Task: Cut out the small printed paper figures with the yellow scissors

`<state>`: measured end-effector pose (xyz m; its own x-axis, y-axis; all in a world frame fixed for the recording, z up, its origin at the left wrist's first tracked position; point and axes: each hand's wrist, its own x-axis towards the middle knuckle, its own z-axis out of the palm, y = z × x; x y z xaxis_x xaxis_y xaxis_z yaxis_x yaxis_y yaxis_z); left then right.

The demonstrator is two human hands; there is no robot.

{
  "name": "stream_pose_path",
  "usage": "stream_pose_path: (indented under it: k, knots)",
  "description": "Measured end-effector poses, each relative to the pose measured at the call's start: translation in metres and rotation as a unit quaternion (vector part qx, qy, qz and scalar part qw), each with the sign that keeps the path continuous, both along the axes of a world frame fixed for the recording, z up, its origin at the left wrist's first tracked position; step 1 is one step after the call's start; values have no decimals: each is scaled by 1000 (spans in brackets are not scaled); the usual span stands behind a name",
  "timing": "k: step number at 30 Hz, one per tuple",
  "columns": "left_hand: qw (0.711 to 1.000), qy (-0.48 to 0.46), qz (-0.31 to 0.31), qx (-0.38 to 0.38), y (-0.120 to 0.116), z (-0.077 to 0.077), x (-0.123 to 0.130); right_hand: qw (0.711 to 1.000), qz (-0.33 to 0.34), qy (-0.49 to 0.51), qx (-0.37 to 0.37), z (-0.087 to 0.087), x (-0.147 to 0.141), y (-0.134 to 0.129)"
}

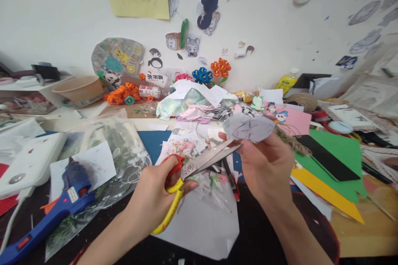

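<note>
My left hand (146, 196) is closed on a pair of scissors (200, 162) with red and yellow handles. Their blades are a little apart and point up to the right. In my right hand (269, 167) is a grey, oval paper cutout (253, 128) with dark drawn lines, pinched near its lower edge. The blade tips lie close to the fingers and the cutout's lower side; whether they touch the paper I cannot tell. Below both hands, a white sheet of paper (207, 227) bears several paper scraps (186, 147).
A blue glue gun (74, 198) lies at left on a white sheet, beside a clear plastic bag (121, 132) and a white device (34, 161). Fabric pieces (195, 105) are heaped behind the scraps. Green paper (336, 145), a black slab (329, 159) and a yellow strip (326, 192) lie at right.
</note>
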<state>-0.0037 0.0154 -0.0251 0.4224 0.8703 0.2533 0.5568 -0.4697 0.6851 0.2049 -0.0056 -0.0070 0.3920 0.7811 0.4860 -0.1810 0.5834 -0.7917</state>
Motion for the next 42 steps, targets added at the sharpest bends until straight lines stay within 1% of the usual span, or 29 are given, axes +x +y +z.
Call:
stream_pose_path:
  k: [4,8,13,19,23,32,37,42]
  knots:
    - [1000,-4,-16,-7,0,2,1,1000,9,14,-8,0,-1,-2]
    - [999,-9,-31,-11,0,2,1,1000,18,16,3,1,-2,-2]
    - [999,-17,-33,-6,0,1,2,1000,9,5,5,2,-3,-3]
    - [999,-16,-33,14,0,1,3,1000,16,23,11,3,-3,-4]
    - [999,-17,-31,27,0,0,2,1000,24,8,12,3,-3,-5]
    - [999,-19,-30,24,-1,1,3,999,28,20,12,4,-4,-5]
    - [999,-22,-30,26,-1,0,2,1000,8,18,3,5,-4,-5]
    - [999,-16,-30,29,-2,-1,1,1000,16,6,7,4,-3,-5]
